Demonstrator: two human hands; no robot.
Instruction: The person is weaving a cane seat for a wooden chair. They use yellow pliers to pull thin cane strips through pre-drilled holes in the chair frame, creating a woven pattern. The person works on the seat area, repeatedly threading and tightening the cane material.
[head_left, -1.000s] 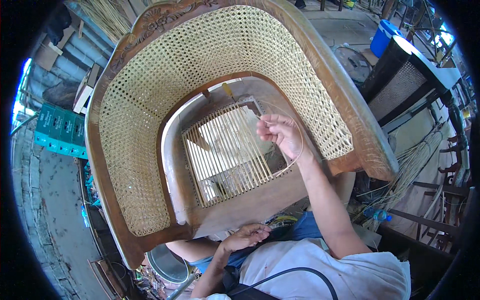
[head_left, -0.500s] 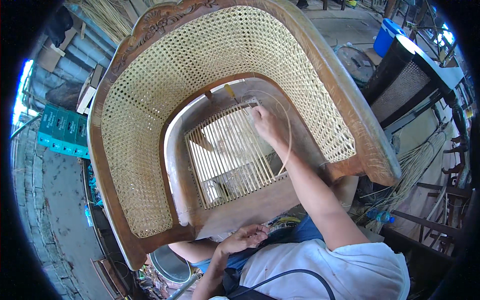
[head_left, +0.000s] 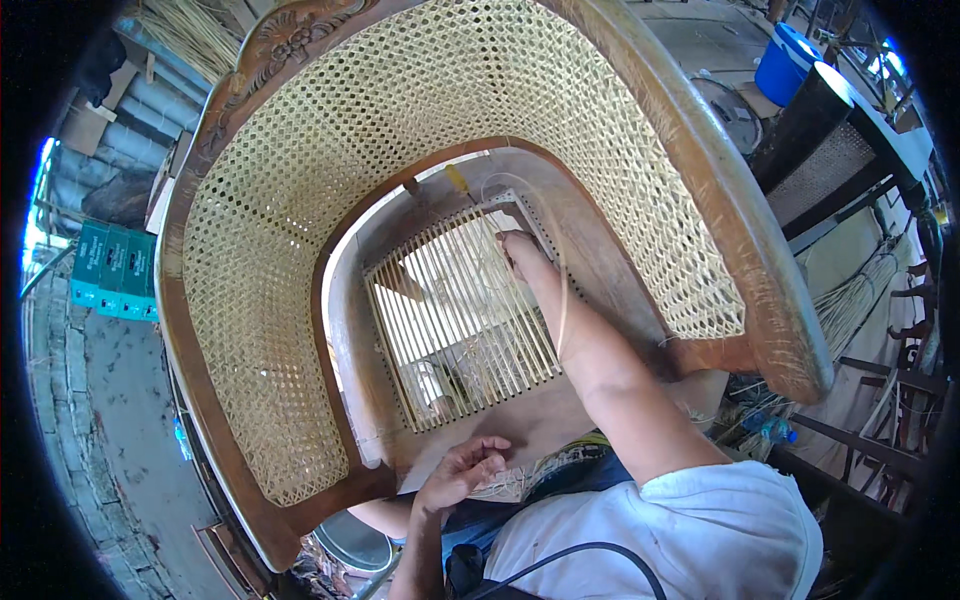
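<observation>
A carved wooden armchair frame [head_left: 783,290] with woven cane back and arms faces me. Pale parallel cane strands [head_left: 470,330] cross its seat opening, strung front to back between holes in the seat rail [head_left: 540,400]. My right hand [head_left: 517,254] is over the right part of the opening, fingers closed and partly hidden, apparently pinching a cane strand. One loose cane strand [head_left: 563,250] loops beside it and over my right forearm. Behind the strands stands a yellow-handled tool [head_left: 457,178], tip at the rear rail. My left hand [head_left: 465,472] hovers at the front rail, loosely curled, fingers apart, holding nothing visible.
Teal crates [head_left: 115,270] are at the left. A metal basin [head_left: 355,543] sits below the chair's front left. At the right are a blue bucket [head_left: 785,65], a dark furniture frame with cane panel [head_left: 825,160], a bundle of cane [head_left: 860,290] and a plastic bottle [head_left: 770,428].
My right hand has moved down from the rear rail over the seat opening. My left hand has risen toward the front rail, and the loose strand's loop has shifted.
</observation>
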